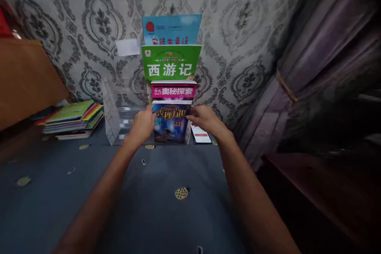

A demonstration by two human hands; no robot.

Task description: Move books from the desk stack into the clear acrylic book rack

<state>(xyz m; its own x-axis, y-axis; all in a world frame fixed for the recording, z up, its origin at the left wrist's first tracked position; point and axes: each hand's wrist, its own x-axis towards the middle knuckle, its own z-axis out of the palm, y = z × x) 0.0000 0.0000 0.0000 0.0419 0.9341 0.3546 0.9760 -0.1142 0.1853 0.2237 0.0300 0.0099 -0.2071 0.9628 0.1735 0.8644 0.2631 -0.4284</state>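
Observation:
A dark blue book [169,127] with gold lettering stands upright in the front tier of a clear acrylic rack [111,111]. My left hand [144,122] is closed at its left edge, fingertips partly hidden. At the right edge, my right hand [205,119] pinches with thumb and fingers. Behind rise a magazine with a pink band [174,91], a green book [171,63] with white characters, and a light blue book [172,27] at the top, each in a higher tier. The left section of the rack holds no books.
A phone [201,134] with a lit screen leans right of the rack. A stack of thin books [74,119] lies at left beside a brown box [29,79]. A dark blue patterned cloth [143,198] covers the surface. A purple curtain [285,79] hangs at right.

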